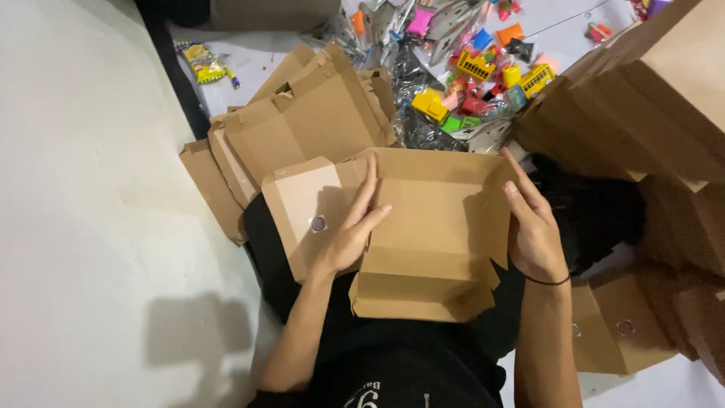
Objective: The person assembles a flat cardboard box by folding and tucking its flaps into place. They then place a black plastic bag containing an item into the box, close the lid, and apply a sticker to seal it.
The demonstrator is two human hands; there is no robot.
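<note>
Head view — left hand flat, fingers spread, pressing the half-folded cardboard box; right hand open against its side wall — uneven pressure could crease a flap.

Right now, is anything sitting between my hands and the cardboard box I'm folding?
No. Your left hand and right hand both lie directly on the brown cardboard box in your lap, with nothing visible in between.

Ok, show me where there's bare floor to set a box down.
Free: the pale floor left of the flat cardboard stack. Crowded: the toy pile ahead and folded boxes at right. Left hand and right hand press the half-folded box.
</note>
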